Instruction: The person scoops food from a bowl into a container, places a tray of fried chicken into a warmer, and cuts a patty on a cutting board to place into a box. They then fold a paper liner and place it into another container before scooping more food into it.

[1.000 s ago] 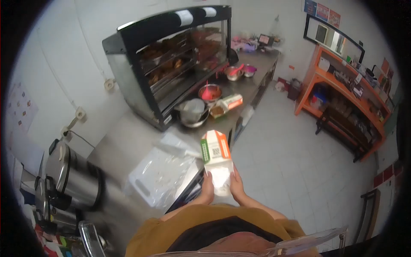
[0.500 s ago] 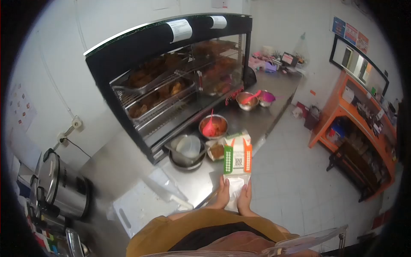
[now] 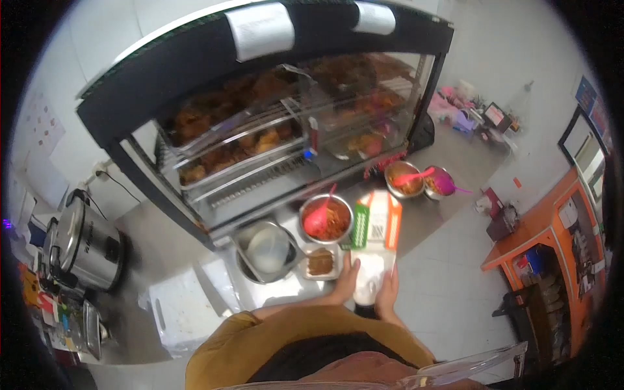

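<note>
Two hands hold one open food box point(image 3: 374, 250) in the head view, just below the middle of the picture and over the front edge of the steel counter point(image 3: 422, 214). The left hand point(image 3: 344, 283) clasps the box's left side at about 7 o'clock from the box's middle, fingers wrapped along the white lower half; the right hand point(image 3: 389, 294) grips the right side at about 5 o'clock, thumb on the front. The box's lid, with green and orange bands and a printed code, stands up at 12 o'clock from the hands. Just beside the left hand, at 9 o'clock, lies a small tray of brown food point(image 3: 320, 262). At 10 o'clock from the box sits a steel pot point(image 3: 265, 250) with something pale inside, and at 11 o'clock a steel bowl of red sauce point(image 3: 325, 218) with a pink spoon leaning in it. At 1 o'clock, well apart, stand two more bowls point(image 3: 419, 182), one steel with a pink utensil and one purple. A glass warming cabinet point(image 3: 273, 130) with fried food on its racks fills the top of the picture. A white cutting board point(image 3: 179, 312) lies at 8 o'clock, and a steel rice cooker point(image 3: 84, 240) stands at 9 o'clock, far left. An orange shelf unit point(image 3: 552, 273) stands at 3 o'clock across the tiled floor.
</note>
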A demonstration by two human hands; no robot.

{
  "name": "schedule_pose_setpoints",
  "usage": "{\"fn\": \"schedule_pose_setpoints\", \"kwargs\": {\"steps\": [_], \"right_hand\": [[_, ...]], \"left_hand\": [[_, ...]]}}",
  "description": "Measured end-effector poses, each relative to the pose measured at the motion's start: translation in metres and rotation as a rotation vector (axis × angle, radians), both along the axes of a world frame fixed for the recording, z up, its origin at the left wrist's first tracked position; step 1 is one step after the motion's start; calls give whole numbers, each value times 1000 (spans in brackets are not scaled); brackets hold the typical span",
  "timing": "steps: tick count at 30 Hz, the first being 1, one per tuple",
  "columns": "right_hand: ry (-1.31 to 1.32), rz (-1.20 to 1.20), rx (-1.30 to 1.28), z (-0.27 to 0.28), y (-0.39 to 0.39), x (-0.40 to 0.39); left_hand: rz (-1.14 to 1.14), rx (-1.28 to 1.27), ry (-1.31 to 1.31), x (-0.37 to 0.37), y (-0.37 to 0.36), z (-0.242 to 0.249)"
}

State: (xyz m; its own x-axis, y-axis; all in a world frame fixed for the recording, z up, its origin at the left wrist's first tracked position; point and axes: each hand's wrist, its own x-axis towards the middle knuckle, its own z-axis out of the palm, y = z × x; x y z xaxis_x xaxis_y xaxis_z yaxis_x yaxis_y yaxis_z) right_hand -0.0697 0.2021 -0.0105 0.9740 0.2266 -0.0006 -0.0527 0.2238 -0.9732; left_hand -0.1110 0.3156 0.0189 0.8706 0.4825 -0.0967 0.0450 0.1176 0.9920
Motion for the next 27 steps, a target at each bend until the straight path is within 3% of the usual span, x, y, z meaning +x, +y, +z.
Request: {"fn": "schedule_pose_setpoints", "kwargs": {"steps": [2, 3, 4, 6, 7, 10, 13, 16, 19, 22, 24, 27], "right_hand": [[-5, 75, -132, -8, -10, 52], [55, 188, -23, -1, -12, 75], [148, 267, -100, 21, -14, 95], [173, 369, -109, 14, -21, 142], [153, 394, -232, 8, -25, 166], [168, 546, -266, -1, -29, 226], [223, 617, -207, 4, -31, 266], [190, 657, -193, -35, -27, 300], [236, 742, -234, -75, -21, 321], [68, 722, -507, -93, -16, 325], [-182, 636, -537, -108, -12, 324], [-393, 571, -642, -119, -16, 322]], "left_hand": [[8, 66, 59, 24, 5, 2], [27, -37, -16, 37, 7, 1], [49, -141, -92, 50, 6, 0], [178, -130, -163, 84, -2, -20], [165, -224, -140, 96, -9, 0], [82, -336, -16, 133, -25, 12], [110, -221, 78, 167, -38, -11], [169, 302, 249, 177, -46, -38], [237, 483, 325, 179, -56, -33], [324, 784, 294, 185, -60, -16], [350, 942, 323, 191, -62, 1], [194, 836, 298, 200, -65, -19]]}}
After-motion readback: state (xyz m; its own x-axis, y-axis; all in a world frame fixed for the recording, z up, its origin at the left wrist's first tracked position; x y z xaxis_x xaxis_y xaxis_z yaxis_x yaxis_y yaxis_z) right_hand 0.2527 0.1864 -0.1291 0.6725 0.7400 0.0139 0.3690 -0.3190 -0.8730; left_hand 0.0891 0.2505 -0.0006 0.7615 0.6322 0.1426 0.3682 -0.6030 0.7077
